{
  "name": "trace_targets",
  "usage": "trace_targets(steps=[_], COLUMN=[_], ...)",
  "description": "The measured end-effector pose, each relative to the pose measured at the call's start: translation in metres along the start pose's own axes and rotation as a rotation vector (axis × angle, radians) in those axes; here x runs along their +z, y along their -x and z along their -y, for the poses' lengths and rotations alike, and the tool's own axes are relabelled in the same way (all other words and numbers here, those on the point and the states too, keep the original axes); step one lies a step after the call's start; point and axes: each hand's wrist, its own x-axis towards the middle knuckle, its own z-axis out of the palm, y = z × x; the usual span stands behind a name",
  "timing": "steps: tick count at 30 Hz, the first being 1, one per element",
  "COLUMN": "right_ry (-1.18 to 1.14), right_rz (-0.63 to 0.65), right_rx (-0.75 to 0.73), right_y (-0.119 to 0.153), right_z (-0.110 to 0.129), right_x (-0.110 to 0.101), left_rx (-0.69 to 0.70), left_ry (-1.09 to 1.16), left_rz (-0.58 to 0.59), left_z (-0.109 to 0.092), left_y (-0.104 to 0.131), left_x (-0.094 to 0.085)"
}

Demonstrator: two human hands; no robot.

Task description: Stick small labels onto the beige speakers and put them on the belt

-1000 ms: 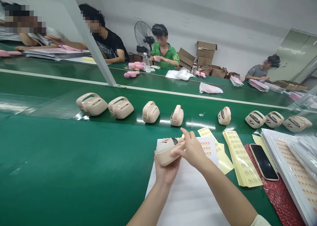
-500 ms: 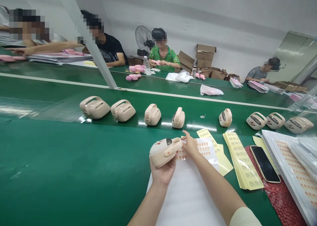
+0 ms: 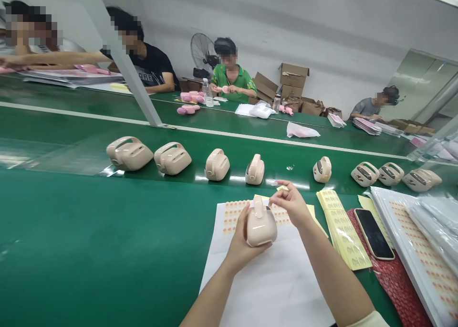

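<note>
My left hand (image 3: 239, 250) is wrapped round a beige handheld device with a loop handle (image 3: 262, 227), holding it above a white sheet (image 3: 272, 274). Its handle points up and its rounded end faces me. My right hand (image 3: 291, 204) is at the device's right side; thumb and index finger come together close to the dark panel, the other fingers stretched outward. Anything between those fingertips is too small to make out. Rows of small orange oval stickers (image 3: 234, 217) run across the sheet's upper part, partly hidden behind the device and my hands.
Several similar beige devices (image 3: 172, 158) stand in a row beyond the green table edge. To the right lie yellow sticker sheets (image 3: 343, 231), a phone (image 3: 374, 234), red bubble wrap (image 3: 400, 284) and stacked sticker sheets (image 3: 411, 241). Co-workers sit across the tables behind a slanted post (image 3: 132, 74).
My left hand has moved right and turned the device so its rounded end faces me. My right hand has lifted from the sticker sheet to the device's right side. The view has shifted slightly.
</note>
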Motion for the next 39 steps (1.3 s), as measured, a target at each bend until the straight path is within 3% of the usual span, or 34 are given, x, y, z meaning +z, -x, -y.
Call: trace_targets(steps=[2, 5, 8, 13, 18, 20, 23, 29, 31, 34, 39], right_ry=[0.114, 0.256, 0.244, 0.169, 0.188, 0.24, 0.372, 0.765, 0.838, 0.764, 0.449], right_rz=[0.094, 0.08, 0.025, 0.041, 0.041, 0.04, 0.037, -0.036, -0.058, -0.047, 0.078], right_rx=[0.034, 0.051, 0.054, 0.058, 0.008, -0.013, -0.084, -0.419, -0.455, -0.343, -0.09], right_y=[0.014, 0.026, 0.029, 0.031, 0.035, 0.037, 0.04, 0.055, 0.058, 0.056, 0.037], right_z=[0.009, 0.008, 0.001, -0.007, -0.01, -0.009, -0.01, -0.02, -0.023, -0.024, -0.029], right_x=[0.002, 0.004, 0.004, 0.004, 0.003, 0.003, 0.001, 0.0, 0.0, 0.0, -0.005], left_rx=[0.01, -0.019, -0.064, 0.017, 0.006, 0.009, 0.014, -0.088, -0.082, -0.083, -0.001], left_ry=[-0.057, -0.007, -0.018, -0.039, -0.16, -0.143, 0.003, -0.016, 0.001, 0.03, -0.024], left_rz=[0.058, 0.108, 0.175, 0.127, 0.215, 0.194, 0.076, 0.179, 0.173, 0.188, 0.248], left_z=[0.003, 0.007, 0.006, 0.005, 0.004, 0.004, 0.007, 0.011, 0.011, 0.01, 0.011], left_y=[0.003, 0.002, 0.0, 0.004, 0.005, 0.006, 0.009, 0.001, -0.001, 0.0, 0.004], left_x=[0.002, -0.002, -0.005, -0.002, -0.002, 0.0, 0.002, -0.011, -0.013, -0.012, -0.01])
